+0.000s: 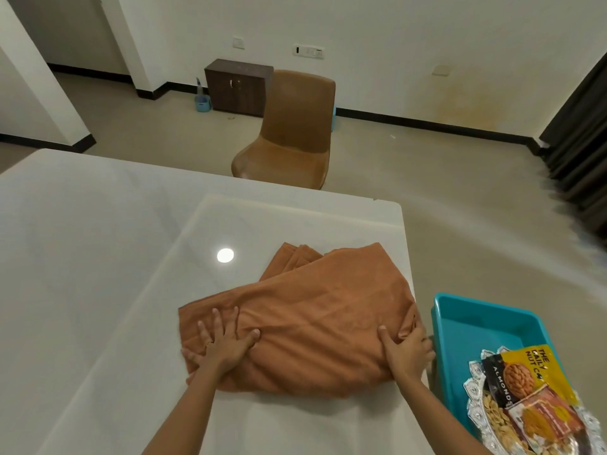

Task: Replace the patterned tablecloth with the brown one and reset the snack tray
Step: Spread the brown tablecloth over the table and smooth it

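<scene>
One white table (98, 257) carries one rust-brown tablecloth (322, 316), loosely folded and creased at its right edge, beside one teal tub (476, 323), one ornate snack tray (473, 399) bearing two snack packets (522, 372), and two hands: left hand (223, 346) pressing the cloth with flat spread fingers, right hand (409, 349) with fingers gripping a fold.

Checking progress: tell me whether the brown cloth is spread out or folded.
Folded. The brown cloth lies in bunched layers on the table, leaving most of it bare.
</scene>
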Tool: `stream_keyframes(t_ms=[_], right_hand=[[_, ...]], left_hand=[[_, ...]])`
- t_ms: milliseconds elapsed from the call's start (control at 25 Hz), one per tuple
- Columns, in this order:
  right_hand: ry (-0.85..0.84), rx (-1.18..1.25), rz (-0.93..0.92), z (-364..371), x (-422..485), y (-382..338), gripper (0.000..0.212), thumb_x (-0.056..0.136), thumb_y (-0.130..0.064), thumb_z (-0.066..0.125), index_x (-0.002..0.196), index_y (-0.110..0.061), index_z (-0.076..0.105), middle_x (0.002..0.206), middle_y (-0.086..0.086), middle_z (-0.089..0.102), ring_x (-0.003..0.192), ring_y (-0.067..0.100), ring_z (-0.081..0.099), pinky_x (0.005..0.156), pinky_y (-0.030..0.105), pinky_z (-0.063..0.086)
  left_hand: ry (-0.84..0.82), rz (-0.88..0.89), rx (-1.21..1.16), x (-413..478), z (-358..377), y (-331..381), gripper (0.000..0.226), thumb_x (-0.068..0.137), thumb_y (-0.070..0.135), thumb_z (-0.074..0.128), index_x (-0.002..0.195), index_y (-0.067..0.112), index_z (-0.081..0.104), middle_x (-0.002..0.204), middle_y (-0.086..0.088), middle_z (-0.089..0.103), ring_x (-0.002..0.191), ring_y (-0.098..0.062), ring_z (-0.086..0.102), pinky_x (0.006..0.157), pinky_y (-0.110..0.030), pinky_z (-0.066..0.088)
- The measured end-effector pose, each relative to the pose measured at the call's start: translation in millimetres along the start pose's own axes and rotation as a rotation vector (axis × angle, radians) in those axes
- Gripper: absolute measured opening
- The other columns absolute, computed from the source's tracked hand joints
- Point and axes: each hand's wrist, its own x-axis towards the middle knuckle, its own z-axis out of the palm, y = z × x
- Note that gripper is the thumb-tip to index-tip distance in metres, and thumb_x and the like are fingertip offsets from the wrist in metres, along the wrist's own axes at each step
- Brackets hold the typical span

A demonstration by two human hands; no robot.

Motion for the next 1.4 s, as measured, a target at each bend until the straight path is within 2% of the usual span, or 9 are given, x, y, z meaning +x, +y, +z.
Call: stream_keyframes(t_ms=[280,480,600,760,880,1000,1120,1280,1400], right_hand=[[-0.015,0.069,-0.217,58,-37,-46,0.034,0.09,-0.019,0.06,0.121,-0.012,0.05,0.12,0.017,0.051,0.109,0.037,0.049,0.093,0.045,0.042],[0.214,0.089,-0.336,39,-39,-91,0.024,0.094,-0.014,0.053,0.113,-0.007,0.067,0.13,0.013,0.056,0.13,0.03,0.04,0.116,0.04,0.021],[-0.164,0.37,-0.635,14,-58,-129,0.025,0.096,-0.031,0.049,0.115,-0.033,0.065,0.124,0.0,0.062,0.124,0.011,0.05,0.106,0.011,0.03],[-0.451,0.312,-0.811,-2,-71,-166,0.025,0.092,-0.049,0.046,0.111,-0.053,0.061,0.131,0.008,0.056,0.121,0.022,0.054,0.102,0.038,0.046],[-0.506,0.309,-0.923,-15,-73,-162,0.025,0.092,-0.05,0.05,0.113,-0.046,0.062,0.129,0.003,0.059,0.127,0.032,0.048,0.105,0.044,0.043],[-0.695,-0.199,-0.832,-29,-61,-151,0.044,0.076,-0.061,0.065,0.116,-0.048,0.053,0.147,0.0,0.037,0.123,0.022,0.049,0.1,0.034,0.046],[-0.645,-0.711,-0.865,-23,-45,-135,0.048,0.076,-0.042,0.074,0.119,-0.038,0.054,0.136,-0.008,0.049,0.124,0.015,0.043,0.11,0.043,0.028],[-0.425,-0.63,-0.913,-23,-37,-153,0.026,0.089,-0.019,0.055,0.111,-0.031,0.064,0.118,-0.006,0.06,0.118,0.018,0.049,0.105,0.037,0.029],[-0.776,-0.408,-0.65,-62,-34,-196,0.024,0.089,-0.025,0.05,0.102,-0.032,0.069,0.117,-0.005,0.057,0.107,0.023,0.056,0.081,0.025,0.044]], left_hand=[[0.131,-0.079,0.083,22,-66,-50,0.099,0.076,0.074,0.05,0.15,0.024,0.007,0.158,-0.012,-0.006,0.144,-0.038,-0.009,0.107,-0.071,0.004],[0.211,0.404,0.022,34,-89,-18,0.113,0.066,0.065,0.07,0.15,0.023,0.006,0.159,-0.002,-0.001,0.147,-0.026,-0.001,0.115,-0.053,-0.004],[0.221,0.773,-0.057,30,-100,39,0.105,0.071,0.074,0.057,0.15,0.035,0.0,0.158,0.012,-0.005,0.146,-0.013,-0.005,0.118,-0.045,-0.001],[0.188,1.101,0.039,5,-129,108,0.103,0.071,0.055,0.075,0.148,0.046,0.007,0.157,0.018,-0.013,0.143,-0.01,-0.019,0.115,-0.046,-0.008],[0.187,1.332,0.248,-2,-142,117,0.058,0.078,0.05,0.07,0.132,0.042,0.049,0.156,0.016,0.014,0.142,-0.005,-0.021,0.116,-0.047,-0.014],[0.127,1.302,0.402,-14,-147,93,0.045,0.092,0.038,0.056,0.136,0.026,0.05,0.152,0.008,0.03,0.143,-0.004,-0.006,0.102,-0.013,-0.025],[0.154,1.248,0.299,-20,-162,58,0.052,0.095,0.041,0.04,0.137,0.013,0.047,0.148,-0.003,0.039,0.139,-0.015,0.027,0.104,-0.005,-0.001],[0.2,1.092,0.272,-11,-203,32,0.056,0.075,0.054,0.032,0.102,0.018,0.066,0.089,0.001,0.069,0.081,-0.017,0.063,0.08,-0.033,0.047],[0.02,0.979,0.174,-23,-238,22,0.04,0.079,0.057,0.047,0.081,0.02,0.061,0.073,0.009,0.065,0.065,-0.008,0.06,0.065,-0.036,0.051]])
